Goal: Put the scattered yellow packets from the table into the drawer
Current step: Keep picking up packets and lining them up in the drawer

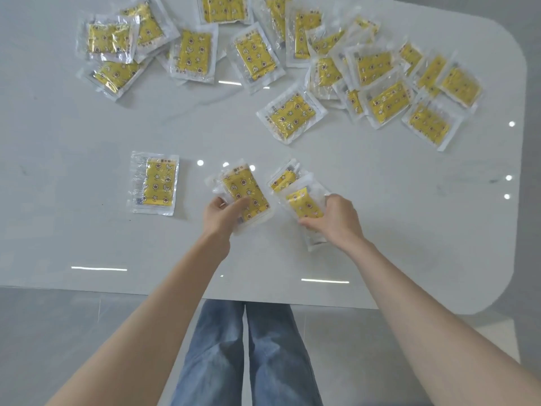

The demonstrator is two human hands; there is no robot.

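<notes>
2 legs in blue jeans (216,356) stand on a pale grey tiled floor (73,323).

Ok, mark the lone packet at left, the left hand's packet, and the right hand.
Lone packet (158,186): head view, yellow middle.
Left hand's packet (245,189): head view, yellow face above the thumb.
Right hand (336,218): head view, back of hand.

1. The head view looks steeply down from above the table (87,244), facing forward across it.
2. Wide angle: table edges bow; far packets (292,117) run off the top.
3. Close: both arms (164,303) fill the lower half, jeans (216,361) and floor (44,332) below the near edge.
</notes>
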